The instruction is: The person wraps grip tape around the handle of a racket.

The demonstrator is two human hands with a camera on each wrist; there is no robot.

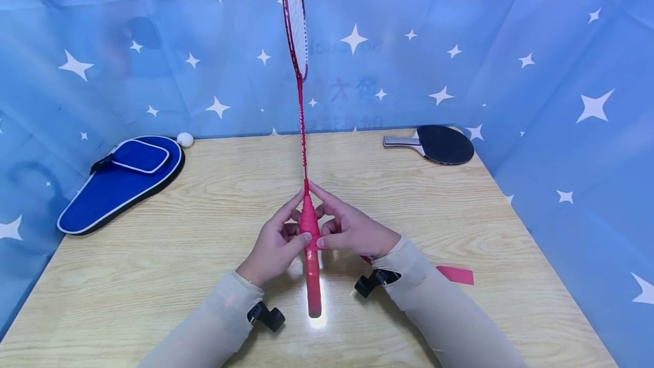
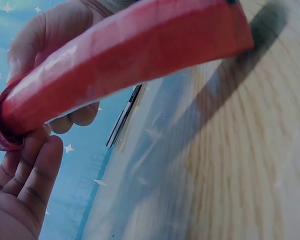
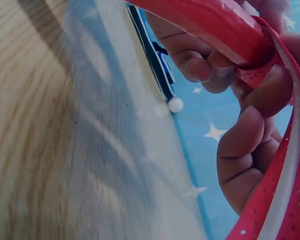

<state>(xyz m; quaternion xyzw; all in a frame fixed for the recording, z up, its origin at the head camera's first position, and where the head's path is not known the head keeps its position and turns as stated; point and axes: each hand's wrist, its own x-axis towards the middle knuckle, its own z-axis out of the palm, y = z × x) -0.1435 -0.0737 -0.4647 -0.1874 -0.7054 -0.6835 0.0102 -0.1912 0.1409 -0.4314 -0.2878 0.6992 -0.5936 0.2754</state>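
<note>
A red badminton racket [image 1: 313, 285] stands in front of me in the head view, its strung head up against the backdrop and its handle low. My left hand [image 1: 276, 249] pinches the upper handle from the left, thumb on the front. From the right, my right hand [image 1: 357, 231] holds the same part, with an index finger along the cone. Perforated red grip tape [image 3: 252, 220] with a pale middle strip wraps round the handle at the fingers and trails down past the right hand. Its loose end [image 1: 455, 275] shows beyond the right forearm. Below the wrap, the handle is smooth and shiny.
On the wooden table [image 1: 214, 186], a blue paddle case [image 1: 128, 180] lies at the left with a white ball [image 1: 185, 139] by its far end. A black table tennis paddle [image 1: 445, 144] lies at the back right. A blue starry cloth [image 1: 398, 44] hangs behind.
</note>
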